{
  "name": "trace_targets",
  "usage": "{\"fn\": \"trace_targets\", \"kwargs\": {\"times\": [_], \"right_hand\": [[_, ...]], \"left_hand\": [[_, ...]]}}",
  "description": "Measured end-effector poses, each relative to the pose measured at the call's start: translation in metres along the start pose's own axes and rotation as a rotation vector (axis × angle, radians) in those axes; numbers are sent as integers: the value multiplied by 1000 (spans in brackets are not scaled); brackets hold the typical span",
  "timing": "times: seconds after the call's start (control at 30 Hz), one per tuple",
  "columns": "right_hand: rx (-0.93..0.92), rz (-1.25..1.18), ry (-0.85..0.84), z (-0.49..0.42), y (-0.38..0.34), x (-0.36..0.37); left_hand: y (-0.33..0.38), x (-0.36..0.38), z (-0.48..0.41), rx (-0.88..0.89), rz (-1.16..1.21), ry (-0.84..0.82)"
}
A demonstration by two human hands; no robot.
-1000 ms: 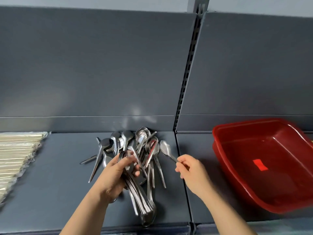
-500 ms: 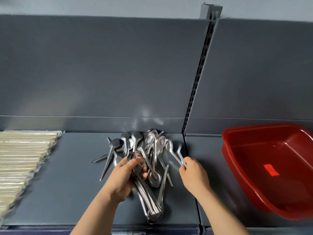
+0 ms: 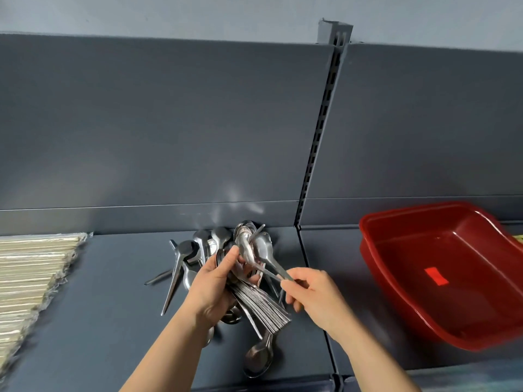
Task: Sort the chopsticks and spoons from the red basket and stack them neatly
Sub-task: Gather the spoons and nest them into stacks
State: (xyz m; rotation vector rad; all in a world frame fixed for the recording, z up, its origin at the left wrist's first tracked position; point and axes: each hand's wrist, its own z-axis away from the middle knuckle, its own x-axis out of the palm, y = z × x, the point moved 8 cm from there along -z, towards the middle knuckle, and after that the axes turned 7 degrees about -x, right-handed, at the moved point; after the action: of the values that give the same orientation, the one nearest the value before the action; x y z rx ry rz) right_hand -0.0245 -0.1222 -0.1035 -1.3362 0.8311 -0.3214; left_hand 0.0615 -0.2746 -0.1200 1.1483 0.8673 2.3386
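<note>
Steel spoons in a fanned stack are gripped by the left hand above the shelf. Two more spoons are pinched by their handles in the right hand. Chopsticks lie far left, the red basket right.

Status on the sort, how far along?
Done: red basket looks empty; chopsticks lie stacked at left. In hand: left hand grips a nested spoon stack, right hand pinches another spoon by its handle. Left: loose spoons on the shelf.
</note>
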Motion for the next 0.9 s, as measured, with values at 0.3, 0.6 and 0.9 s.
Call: {"fn": "trace_targets", "kwargs": {"times": [0.3, 0.6, 0.9], "right_hand": [[-44, 53, -100, -2, -13, 41], [-2, -25, -163, 5, -11, 59], [8, -76, -337, 4, -16, 51]], "left_hand": [[21, -8, 9, 97, -115, -65], [19, -28, 7, 69, -135, -59], [5, -23, 19, 57, -165, 1]]}}
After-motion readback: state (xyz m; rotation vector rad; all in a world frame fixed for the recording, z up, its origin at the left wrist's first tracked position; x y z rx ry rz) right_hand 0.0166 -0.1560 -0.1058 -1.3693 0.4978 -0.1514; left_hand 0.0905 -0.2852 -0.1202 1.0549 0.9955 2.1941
